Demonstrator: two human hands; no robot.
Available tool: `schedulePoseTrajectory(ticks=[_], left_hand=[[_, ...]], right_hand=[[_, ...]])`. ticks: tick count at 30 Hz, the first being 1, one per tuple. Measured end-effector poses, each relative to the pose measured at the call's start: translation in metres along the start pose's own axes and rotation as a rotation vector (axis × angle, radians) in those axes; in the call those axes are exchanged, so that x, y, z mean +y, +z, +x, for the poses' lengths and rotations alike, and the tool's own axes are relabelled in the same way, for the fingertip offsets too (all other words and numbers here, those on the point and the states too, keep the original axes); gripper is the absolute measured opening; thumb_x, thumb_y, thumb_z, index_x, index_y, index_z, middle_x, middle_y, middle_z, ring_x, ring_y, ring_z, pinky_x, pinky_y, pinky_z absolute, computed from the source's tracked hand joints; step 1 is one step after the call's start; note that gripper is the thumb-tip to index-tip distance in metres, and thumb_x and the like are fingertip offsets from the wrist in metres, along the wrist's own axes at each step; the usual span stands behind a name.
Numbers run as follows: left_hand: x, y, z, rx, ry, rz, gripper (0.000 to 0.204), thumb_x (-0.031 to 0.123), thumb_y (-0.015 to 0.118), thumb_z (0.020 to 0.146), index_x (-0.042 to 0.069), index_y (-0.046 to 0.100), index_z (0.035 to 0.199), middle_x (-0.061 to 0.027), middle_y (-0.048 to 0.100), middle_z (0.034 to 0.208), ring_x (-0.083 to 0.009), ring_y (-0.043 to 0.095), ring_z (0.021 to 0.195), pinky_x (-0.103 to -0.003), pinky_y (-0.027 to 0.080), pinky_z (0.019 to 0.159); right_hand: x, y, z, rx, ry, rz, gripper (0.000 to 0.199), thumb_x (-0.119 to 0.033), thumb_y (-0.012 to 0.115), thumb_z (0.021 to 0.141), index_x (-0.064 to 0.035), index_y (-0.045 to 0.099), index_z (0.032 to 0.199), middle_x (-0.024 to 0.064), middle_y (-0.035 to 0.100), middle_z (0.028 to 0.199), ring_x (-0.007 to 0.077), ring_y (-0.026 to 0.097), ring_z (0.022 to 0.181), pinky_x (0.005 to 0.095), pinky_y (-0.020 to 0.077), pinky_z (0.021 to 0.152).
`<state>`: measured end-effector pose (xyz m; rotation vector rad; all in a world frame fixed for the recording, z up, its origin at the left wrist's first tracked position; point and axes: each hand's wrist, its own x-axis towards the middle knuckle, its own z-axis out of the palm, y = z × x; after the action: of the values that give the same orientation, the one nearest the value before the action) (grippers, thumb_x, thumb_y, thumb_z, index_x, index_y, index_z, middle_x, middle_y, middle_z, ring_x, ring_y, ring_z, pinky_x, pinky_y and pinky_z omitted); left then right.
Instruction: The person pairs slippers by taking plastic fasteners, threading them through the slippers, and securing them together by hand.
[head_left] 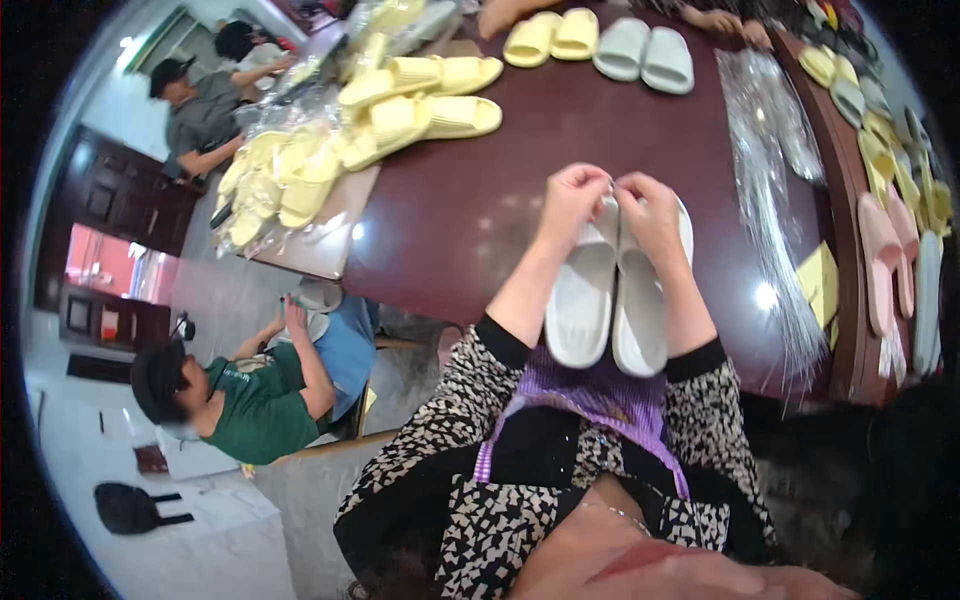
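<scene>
A pair of light grey slippers [580, 315] lies side by side at the near edge of the dark red table, heels toward me. Over the toe end, my left hand [576, 205] is closed in a pinch. Close beside it my right hand [650, 212] is pinched too, the fingertips of both almost meeting between the slippers' straps. Whatever they pinch is too small and covered by the fingers to make out. My wrists partly hide the straps.
Yellow slippers [425, 115], some in clear plastic, crowd the left. Yellow [552, 38] and grey pairs [645, 58] stand at the far side. Thin clear strands [765, 200] lie right, beside a rack with pink slippers [880, 250]. A seated person in green [265, 400] works at left.
</scene>
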<state>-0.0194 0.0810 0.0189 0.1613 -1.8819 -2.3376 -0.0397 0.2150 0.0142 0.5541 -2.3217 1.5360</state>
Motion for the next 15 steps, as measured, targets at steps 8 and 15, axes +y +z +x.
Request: schedulePoseTrajectory(ticks=[8, 15], left_hand=[[-0.0023, -0.0053, 0.0006, -0.031, -0.047, -0.013, 0.003, 0.007, 0.062, 0.079, 0.004, 0.062, 0.080, 0.0024, 0.056, 0.064, -0.0023, 0.048, 0.051, -0.016, 0.036, 0.043], [-0.0031, -0.0091, 0.0059, -0.105, -0.106, -0.078, 0.001, 0.005, 0.062, 0.078, 0.005, 0.061, 0.078, 0.0018, 0.056, 0.064, -0.0027, 0.044, 0.049, -0.017, 0.033, 0.042]], right_hand=[[-0.0026, 0.0050, -0.0020, 0.062, -0.026, 0.073, 0.007, -0.005, 0.063, 0.072, 0.0007, 0.064, 0.076, 0.0133, 0.062, 0.065, 0.0204, 0.059, 0.057, 0.0314, 0.0461, 0.056], [-0.0004, 0.0055, 0.0016, 0.098, -0.141, -0.002, 0.005, -0.004, 0.063, 0.070, 0.0010, 0.063, 0.073, 0.0137, 0.062, 0.066, 0.0254, 0.060, 0.058, 0.0340, 0.0462, 0.056]])
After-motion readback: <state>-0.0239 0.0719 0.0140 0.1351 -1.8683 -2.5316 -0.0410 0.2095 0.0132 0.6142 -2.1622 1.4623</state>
